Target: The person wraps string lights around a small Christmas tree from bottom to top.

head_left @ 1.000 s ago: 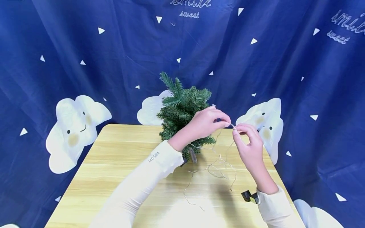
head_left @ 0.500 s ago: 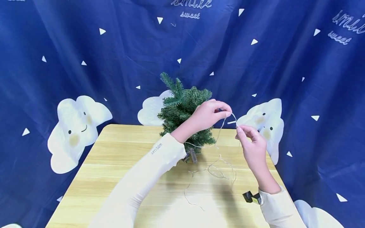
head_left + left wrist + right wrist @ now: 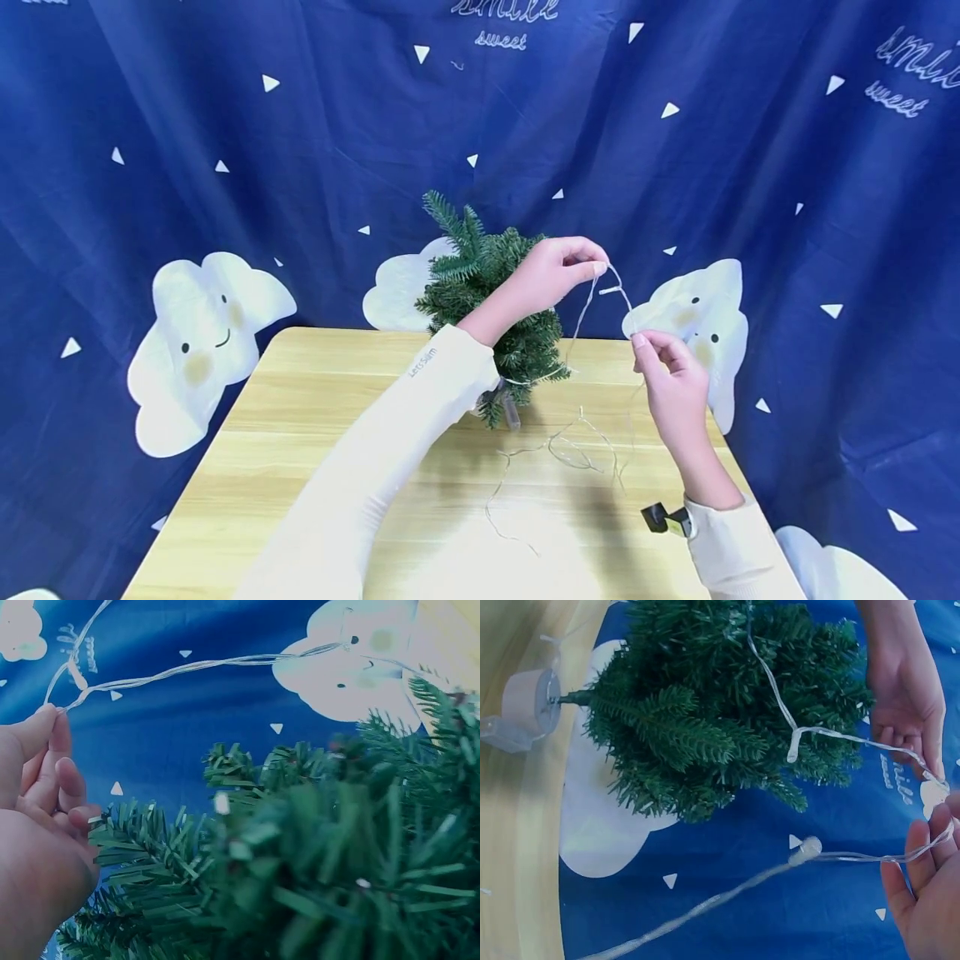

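A string of fairy lights (image 3: 582,313) with thin clear wire runs between my two hands. My left hand (image 3: 551,271), raised beside the small artificial Christmas tree (image 3: 465,287), pinches the wire between thumb and fingertips. Lower and to the right, my right hand (image 3: 675,385) pinches another stretch of it. Between them the wire arches, with a little white bulb (image 3: 611,290) sticking out sideways. In the right wrist view the string (image 3: 769,671) also passes across the green branches (image 3: 675,727). My left forearm hides part of the tree's lower side in the head view.
Loose loops of the same wire (image 3: 570,454) lie on the wooden table (image 3: 337,392) in front of the tree. The tree has a round pale base (image 3: 531,699), with a clear plastic piece (image 3: 506,735) against it. A blue curtain (image 3: 337,108) hangs behind the table.
My left hand has risen beside the tree, and my right hand has shifted slightly right. They have drawn apart, so a longer arch of wire with its bulb shows between them.
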`<action>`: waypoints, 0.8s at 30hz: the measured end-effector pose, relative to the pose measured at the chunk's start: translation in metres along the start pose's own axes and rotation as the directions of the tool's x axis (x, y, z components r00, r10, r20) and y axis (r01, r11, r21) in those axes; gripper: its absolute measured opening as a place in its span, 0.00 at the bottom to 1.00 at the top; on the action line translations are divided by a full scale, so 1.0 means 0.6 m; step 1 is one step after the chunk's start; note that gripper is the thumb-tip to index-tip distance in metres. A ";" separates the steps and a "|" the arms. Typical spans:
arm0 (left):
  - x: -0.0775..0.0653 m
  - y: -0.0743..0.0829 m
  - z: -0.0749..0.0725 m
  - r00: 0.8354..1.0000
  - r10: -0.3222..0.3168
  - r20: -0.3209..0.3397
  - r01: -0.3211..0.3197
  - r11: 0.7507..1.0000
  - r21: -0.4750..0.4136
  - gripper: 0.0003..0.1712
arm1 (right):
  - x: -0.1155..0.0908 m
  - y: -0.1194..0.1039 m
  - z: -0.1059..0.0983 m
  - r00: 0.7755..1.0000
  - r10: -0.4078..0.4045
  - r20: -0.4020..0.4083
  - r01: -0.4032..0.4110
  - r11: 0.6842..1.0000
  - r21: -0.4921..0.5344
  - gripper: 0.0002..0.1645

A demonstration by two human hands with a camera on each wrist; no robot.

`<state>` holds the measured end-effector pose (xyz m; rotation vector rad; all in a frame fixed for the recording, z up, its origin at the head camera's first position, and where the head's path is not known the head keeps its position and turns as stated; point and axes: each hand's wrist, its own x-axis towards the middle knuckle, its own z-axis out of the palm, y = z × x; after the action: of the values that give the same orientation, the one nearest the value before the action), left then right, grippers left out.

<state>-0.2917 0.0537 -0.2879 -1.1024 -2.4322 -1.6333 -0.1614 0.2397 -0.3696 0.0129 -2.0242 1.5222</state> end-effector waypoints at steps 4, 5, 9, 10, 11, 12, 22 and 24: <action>0.017 0.001 -0.002 1.000 0.013 -0.019 -0.014 1.000 -0.026 0.10 | 0.012 -0.004 0.001 1.000 0.005 -0.020 -0.003 0.997 0.080 0.12; 0.020 0.002 -0.003 1.000 0.008 -0.025 -0.009 1.000 -0.025 0.09 | 0.015 -0.005 0.002 1.000 0.003 -0.026 -0.001 0.996 0.088 0.12; 0.027 0.002 -0.008 0.999 0.000 -0.053 -0.001 1.000 -0.020 0.09 | 0.021 -0.006 0.002 0.999 -0.009 -0.045 0.013 0.995 0.095 0.13; 0.029 0.001 -0.008 0.998 0.003 -0.062 -0.004 1.000 -0.017 0.09 | 0.021 -0.006 0.002 0.999 -0.010 -0.049 0.015 0.995 0.094 0.13; 0.031 0.000 -0.009 0.998 0.000 -0.069 -0.001 1.000 -0.017 0.09 | 0.021 -0.006 0.002 0.999 -0.008 -0.052 0.013 0.995 0.098 0.13; 0.033 0.000 -0.011 0.997 -0.002 -0.077 0.000 1.000 -0.015 0.08 | 0.020 -0.006 0.002 0.998 -0.004 -0.057 0.010 0.995 0.101 0.13; 0.047 0.004 -0.015 0.991 -0.069 -0.112 0.070 0.998 0.004 0.08 | 0.018 -0.015 -0.004 0.991 -0.029 -0.129 0.048 0.989 0.141 0.08; 0.050 0.007 -0.014 0.991 -0.090 -0.099 0.093 0.996 0.019 0.09 | 0.022 -0.017 -0.005 0.988 -0.040 -0.147 0.062 0.987 0.149 0.07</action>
<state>-0.3151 0.0640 -0.2696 -0.8972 -2.4664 -1.6370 -0.1673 0.2431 -0.3539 0.0160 -1.7785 1.5962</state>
